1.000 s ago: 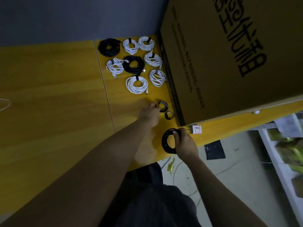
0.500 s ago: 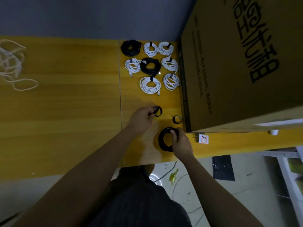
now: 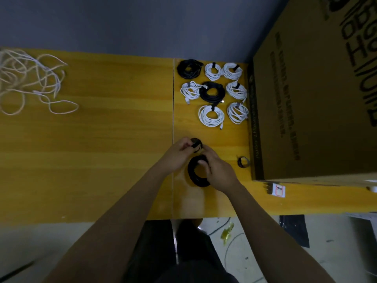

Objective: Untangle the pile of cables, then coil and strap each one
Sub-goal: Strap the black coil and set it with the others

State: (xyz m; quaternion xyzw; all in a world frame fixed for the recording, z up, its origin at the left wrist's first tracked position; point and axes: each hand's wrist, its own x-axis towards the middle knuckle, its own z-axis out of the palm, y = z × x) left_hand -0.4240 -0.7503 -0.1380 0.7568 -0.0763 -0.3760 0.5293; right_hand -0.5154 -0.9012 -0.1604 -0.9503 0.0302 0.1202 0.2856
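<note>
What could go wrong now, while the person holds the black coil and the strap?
1. The right hand pins the black coil at one side only; the free loops may spring open before the strap in the left hand goes around.
2. The spare strap lies close to the cardboard box and could be knocked aside.
3. The coil lies near the table edge and might slip off.

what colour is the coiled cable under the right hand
Black, seen in the head view: the round coiled cable lies on the yellow wooden table.
</note>
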